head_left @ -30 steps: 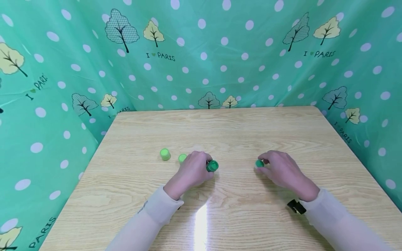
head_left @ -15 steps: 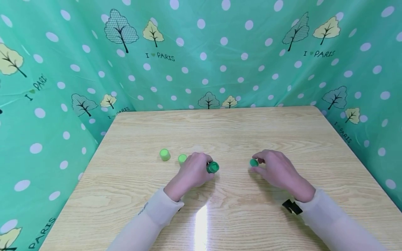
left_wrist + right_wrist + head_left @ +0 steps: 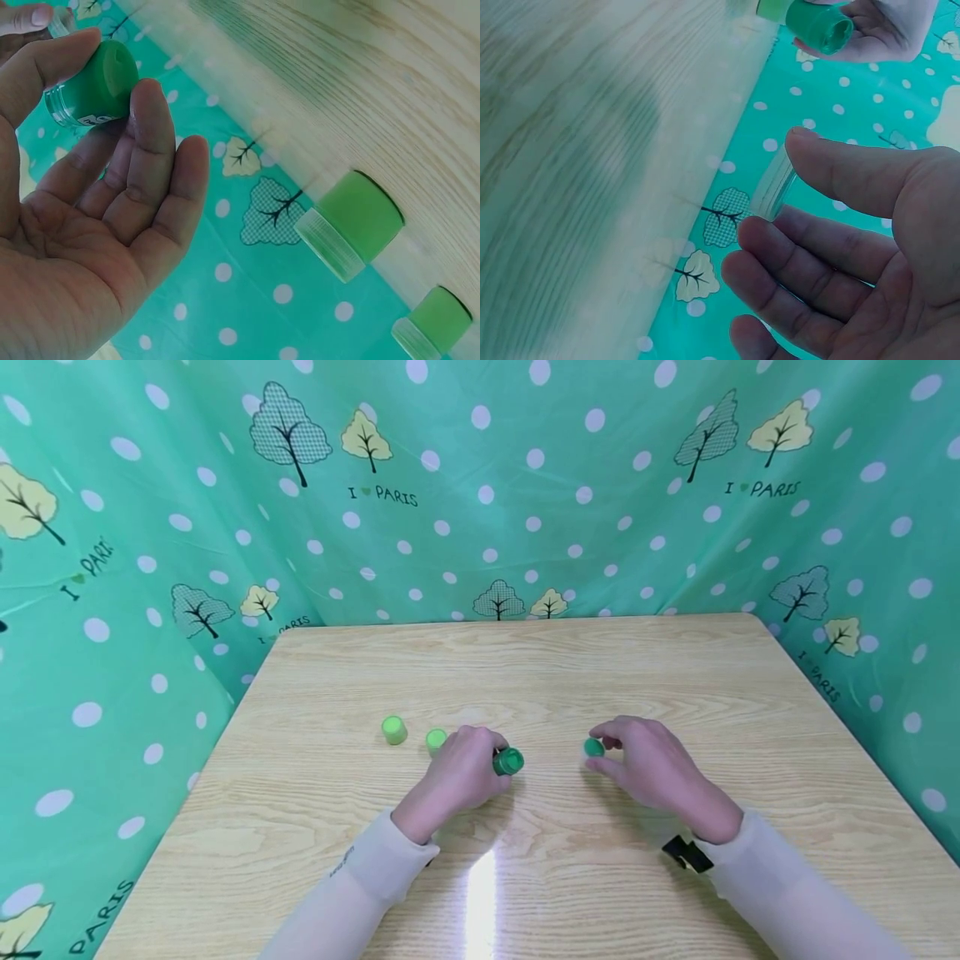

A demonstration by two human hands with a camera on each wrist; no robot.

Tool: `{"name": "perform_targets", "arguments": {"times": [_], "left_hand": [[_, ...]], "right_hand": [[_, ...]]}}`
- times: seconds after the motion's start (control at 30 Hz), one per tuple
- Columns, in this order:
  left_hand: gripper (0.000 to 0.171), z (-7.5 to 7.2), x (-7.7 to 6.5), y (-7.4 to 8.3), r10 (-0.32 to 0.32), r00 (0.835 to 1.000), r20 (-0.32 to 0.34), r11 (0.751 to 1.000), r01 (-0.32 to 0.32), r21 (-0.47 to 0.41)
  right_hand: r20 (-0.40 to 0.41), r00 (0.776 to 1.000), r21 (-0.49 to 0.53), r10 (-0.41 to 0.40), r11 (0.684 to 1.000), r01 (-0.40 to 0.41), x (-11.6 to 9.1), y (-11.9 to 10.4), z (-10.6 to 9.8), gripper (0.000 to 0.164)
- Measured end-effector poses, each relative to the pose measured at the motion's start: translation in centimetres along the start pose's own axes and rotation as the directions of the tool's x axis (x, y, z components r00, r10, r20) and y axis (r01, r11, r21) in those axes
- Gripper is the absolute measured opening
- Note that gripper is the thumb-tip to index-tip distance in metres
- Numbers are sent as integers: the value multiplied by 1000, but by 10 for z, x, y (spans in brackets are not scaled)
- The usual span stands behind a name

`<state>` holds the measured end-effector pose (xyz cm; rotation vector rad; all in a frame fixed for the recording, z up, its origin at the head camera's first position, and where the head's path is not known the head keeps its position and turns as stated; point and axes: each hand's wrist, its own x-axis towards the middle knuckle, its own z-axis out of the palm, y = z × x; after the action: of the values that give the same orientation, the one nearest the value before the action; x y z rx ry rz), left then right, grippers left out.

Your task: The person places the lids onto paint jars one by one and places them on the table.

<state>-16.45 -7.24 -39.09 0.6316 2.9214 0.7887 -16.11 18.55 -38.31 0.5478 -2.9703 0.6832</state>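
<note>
My left hand [image 3: 468,768] grips a small dark green paint jar [image 3: 508,761] between thumb and fingers. The jar is tilted, and its uncapped mouth shows in the right wrist view, where the jar [image 3: 810,26] is at the top. My right hand [image 3: 652,768] pinches a small clear lid [image 3: 775,184] by its rim, with thumb and fingertips. From the head view the lid [image 3: 594,747] looks green inside. A gap separates lid and jar. Beside my left hand a light green jar [image 3: 436,741] with a clear lid stands partly hidden.
Another light green jar [image 3: 393,730] with a clear lid stands farther left on the wooden table [image 3: 517,668]. A green dotted cloth [image 3: 525,527] hangs behind and along the sides of the table. A bright reflection lies near the front.
My right hand has moved left with the lid, narrowing the gap to the jar. My left hand and its jar have stayed nearly still.
</note>
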Motion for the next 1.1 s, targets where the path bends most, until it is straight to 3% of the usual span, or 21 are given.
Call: {"name": "perform_targets", "arguments": {"times": [0.3,1.1], "left_hand": [[23,0,-1,2,4,1000,3,1000,-4,6],[23,0,-1,4,7,1000,4,1000,-7,30]], "right_hand": [[-19,1000,18,-14,1000,15,1,-12,-1,34],[-27,998,74,-63,995,65,6,-30,3,36]]}}
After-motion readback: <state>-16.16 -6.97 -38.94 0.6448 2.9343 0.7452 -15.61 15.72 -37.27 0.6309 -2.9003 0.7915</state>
